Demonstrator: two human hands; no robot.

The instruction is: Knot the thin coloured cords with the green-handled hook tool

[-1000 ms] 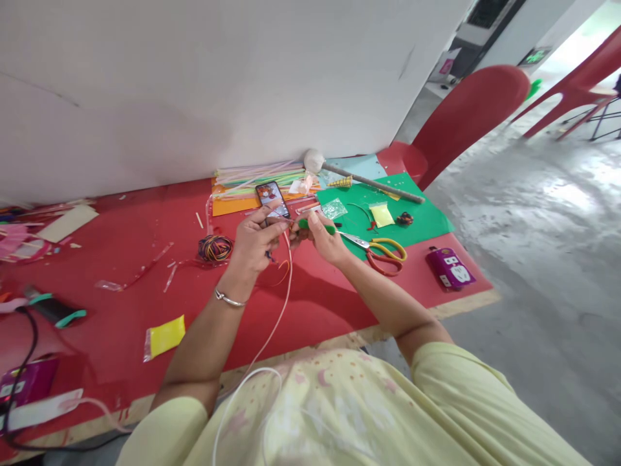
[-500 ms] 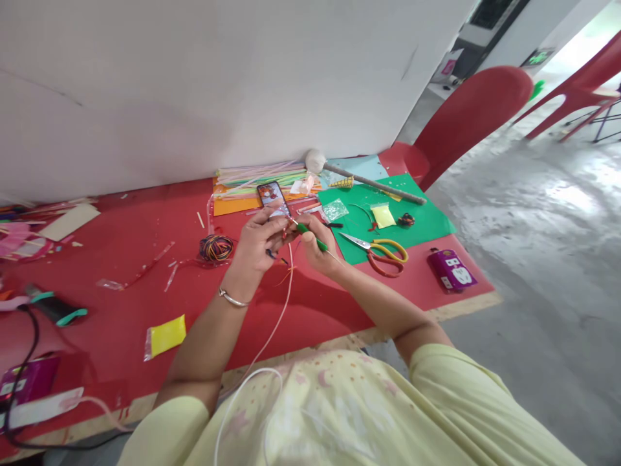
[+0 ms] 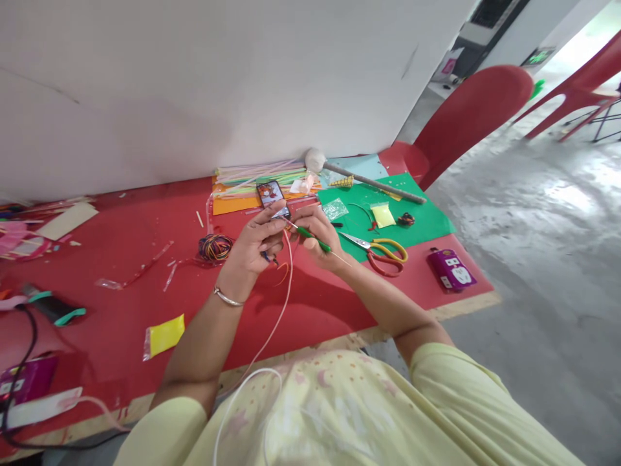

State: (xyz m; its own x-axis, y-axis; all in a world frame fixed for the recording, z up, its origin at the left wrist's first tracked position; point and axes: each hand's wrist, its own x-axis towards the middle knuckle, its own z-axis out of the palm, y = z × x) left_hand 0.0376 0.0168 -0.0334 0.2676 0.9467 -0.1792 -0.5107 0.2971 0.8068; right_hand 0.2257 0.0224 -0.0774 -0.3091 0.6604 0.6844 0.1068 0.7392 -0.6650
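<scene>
Two cords show at the near side: a white cord point(image 3: 242, 380) curving over the person's pale yellow shirt point(image 3: 339, 414), and a pink cord point(image 3: 286, 301) rising past the desk's point(image 3: 169, 375) near edge to the hands. Near left, a purple box point(image 3: 36, 378) sits by a black cable point(image 3: 33, 330), with a yellow packet point(image 3: 165, 336) farther right and a black-and-teal tool point(image 3: 55, 307) beyond.

Near the middle of the desk, the right hand point(image 3: 317, 239) grips a green-handled tool point(image 3: 313, 239), its thin metal shaft pointing toward the left hand point(image 3: 257, 243). The left hand's fingers are pinched together at the shaft's tip, around a small piece point(image 3: 286, 228) too small to make out; the pink cord hangs from there. A bracelet point(image 3: 228, 298) circles the left wrist.

To the right, another purple box, the one with white markings point(image 3: 452, 270), lies near the desk corner. Scissors point(image 3: 387, 254) with red and yellow handles lie partly open, their blades over a green sheet point(image 3: 427, 230). A multicoloured cord bundle point(image 3: 215, 248) is left of the hands.

Just beyond the fingers lies a lit phone point(image 3: 272, 194). Farther back are pastel sticks point(image 3: 252, 176) and a white ball point(image 3: 315, 160) on a grey rod point(image 3: 378, 182).
</scene>
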